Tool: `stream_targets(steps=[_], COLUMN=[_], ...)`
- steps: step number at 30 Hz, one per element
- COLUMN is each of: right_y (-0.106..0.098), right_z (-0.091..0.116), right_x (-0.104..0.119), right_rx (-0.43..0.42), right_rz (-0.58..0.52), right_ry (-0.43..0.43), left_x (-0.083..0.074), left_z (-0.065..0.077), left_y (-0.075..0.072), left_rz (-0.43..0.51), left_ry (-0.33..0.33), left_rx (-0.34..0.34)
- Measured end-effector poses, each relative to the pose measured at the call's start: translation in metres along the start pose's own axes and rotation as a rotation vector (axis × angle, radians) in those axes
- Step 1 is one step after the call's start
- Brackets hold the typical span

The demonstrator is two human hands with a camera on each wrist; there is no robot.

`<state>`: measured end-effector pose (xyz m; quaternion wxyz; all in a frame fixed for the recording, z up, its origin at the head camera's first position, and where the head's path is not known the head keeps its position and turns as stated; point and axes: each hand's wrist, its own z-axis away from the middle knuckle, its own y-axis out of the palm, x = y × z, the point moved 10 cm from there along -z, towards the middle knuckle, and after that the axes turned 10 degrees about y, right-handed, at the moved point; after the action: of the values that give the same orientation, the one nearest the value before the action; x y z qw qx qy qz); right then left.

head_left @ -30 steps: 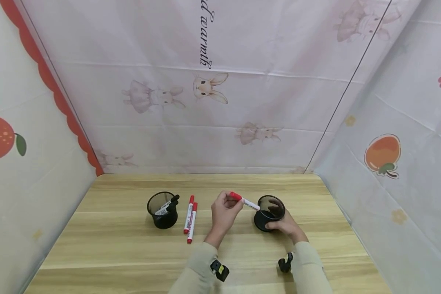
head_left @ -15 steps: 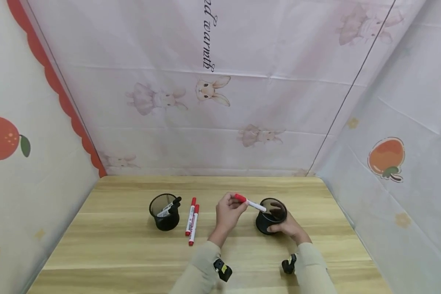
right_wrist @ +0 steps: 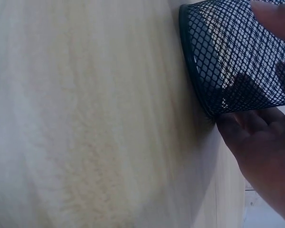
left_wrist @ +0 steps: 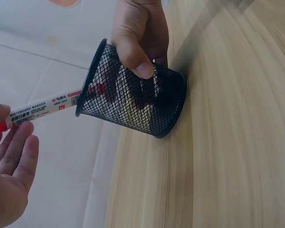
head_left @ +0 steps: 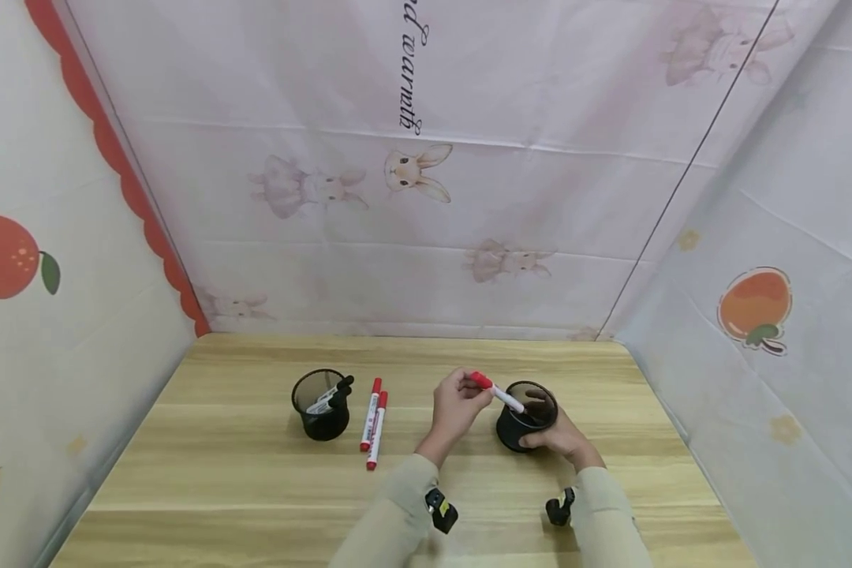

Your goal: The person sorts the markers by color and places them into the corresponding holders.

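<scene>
My left hand [head_left: 457,406] pinches a whiteboard marker [head_left: 507,397] by its red cap end. The marker's white barrel slants down, its lower end inside the mouth of a black mesh pen holder [left_wrist: 128,92]. Around that holder curls my right hand [head_left: 562,438], thumb on the near side and fingers behind the mesh; the holder stands on the wooden table. Through the mesh in the left wrist view, the marker's red tip shows just below the rim. In the right wrist view the right hand [right_wrist: 270,147] grips the mesh wall close to the holder's base.
A second black mesh pen holder [head_left: 325,426] stands on the left of the wooden table [head_left: 255,489], with black-capped markers leaning in it. Beside it lie two red-capped markers, one [head_left: 371,418] against the other [head_left: 377,434]. Printed cloth walls [head_left: 369,292] enclose the table's back and sides.
My left hand has moved to the right, and the marker's lower end has gone from beside the holder's rim to inside its mouth. My right hand keeps its grip on the holder.
</scene>
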<state>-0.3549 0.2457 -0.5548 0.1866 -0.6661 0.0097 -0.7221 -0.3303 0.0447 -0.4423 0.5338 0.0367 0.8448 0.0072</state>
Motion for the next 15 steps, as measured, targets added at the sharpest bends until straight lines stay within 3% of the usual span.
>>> stream_targets(steps=[5,15], right_y=[0.0,0.011], right_z=[0.003,0.01], right_x=[0.004,0.028], right_rx=[0.002,0.085], right_rz=[0.013,-0.037], right_ry=[0.008,-0.024], left_x=[0.029,0.042], left_z=[-0.006,-0.01], left_y=[0.007,0.014], left_rz=[0.009,-0.02], left_ry=[-0.015,-0.046], left_rx=[0.008,0.049])
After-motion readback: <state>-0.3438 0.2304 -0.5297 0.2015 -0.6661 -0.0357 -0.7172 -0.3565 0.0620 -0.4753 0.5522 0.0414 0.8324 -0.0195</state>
